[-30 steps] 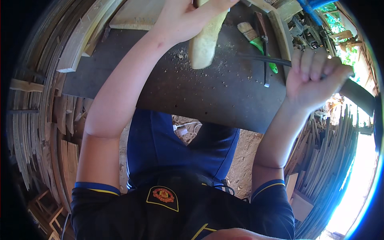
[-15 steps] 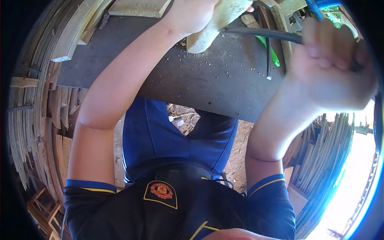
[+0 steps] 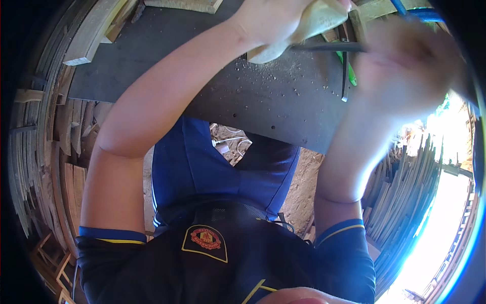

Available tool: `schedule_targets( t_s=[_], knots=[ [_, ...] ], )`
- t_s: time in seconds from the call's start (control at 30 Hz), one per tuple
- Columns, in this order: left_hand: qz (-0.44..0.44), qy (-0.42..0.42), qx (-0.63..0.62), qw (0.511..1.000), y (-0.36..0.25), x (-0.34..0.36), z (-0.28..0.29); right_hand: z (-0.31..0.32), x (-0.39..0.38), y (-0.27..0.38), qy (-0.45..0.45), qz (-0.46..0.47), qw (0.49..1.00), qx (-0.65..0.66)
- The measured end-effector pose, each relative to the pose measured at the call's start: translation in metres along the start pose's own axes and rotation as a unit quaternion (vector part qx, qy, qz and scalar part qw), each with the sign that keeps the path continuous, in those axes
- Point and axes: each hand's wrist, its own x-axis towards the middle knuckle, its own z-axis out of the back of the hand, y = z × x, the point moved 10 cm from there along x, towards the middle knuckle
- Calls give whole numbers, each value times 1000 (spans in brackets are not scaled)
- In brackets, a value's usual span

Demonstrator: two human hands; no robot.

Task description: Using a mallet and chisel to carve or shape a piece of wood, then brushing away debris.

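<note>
My left hand [image 3: 273, 20] is closed round a pale, carved piece of wood [image 3: 324, 20], holding it tilted over the dark workbench [image 3: 152, 55]. The wood's rounded lower end is close to the bench top. A long, dark file-like tool [image 3: 331, 46] runs from beside the wood into my right hand [image 3: 405, 66], which is wrapped round its other end. Motion smears the right hand, and its grip hides the tool's handle. Wood crumbs [image 3: 276, 78] lie scattered on the bench below the piece.
Beside the tool lie a brush with a green handle [image 3: 352, 73] and a narrow dark metal bar [image 3: 345, 83]. Timber pieces [image 3: 93, 38] stand at the far left, and a board [image 3: 187, 4] lies at the far edge. Stacked wood strips [image 3: 405, 187] rise on the right.
My left hand and the wood have shifted a little right in the picture. The right hand has moved left with the tool, and less of the blade shows.
</note>
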Motion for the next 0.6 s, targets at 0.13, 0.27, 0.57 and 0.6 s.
schedule_targets(
  t_s=[0.13,0.27,0.57,0.6],
  knots=[
    [76,-102,155,980,-15,-3,3,-38,-7,-22,-105,-109,988,19],
    [85,-132,204,966,-24,-7,-3,-38,-7,-19,-84,-113,990,17],
    [-3,-16,46,999,-7,2,8,-33,7,-12,-43,-71,997,2],
    [-4,-7,36,999,-10,5,-4,-35,11,-7,-42,-65,997,-11]
  ],
)
